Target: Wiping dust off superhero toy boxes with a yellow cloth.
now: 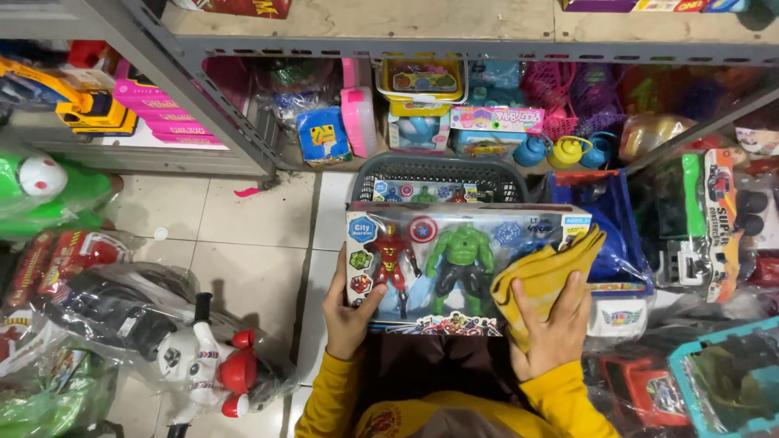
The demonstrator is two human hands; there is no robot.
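Observation:
My left hand point(347, 315) grips the left edge of a boxed set of action figures point(454, 264), a red-and-gold one and a green one behind a clear window. The box lies flat across my lap. My right hand point(553, 331) presses a folded yellow cloth point(545, 272) against the box's right end. Both sleeves are yellow. Beyond the box stands a dark plastic basket point(438, 166) holding another similar boxed set.
A metal shelf point(454, 47) ahead carries small packaged toys. A blue toy in plastic wrap point(604, 215) lies right of the basket. Wrapped toys are piled at left, including a white figure with red parts point(207, 365). Pale floor tiles point(243, 251) show at centre left.

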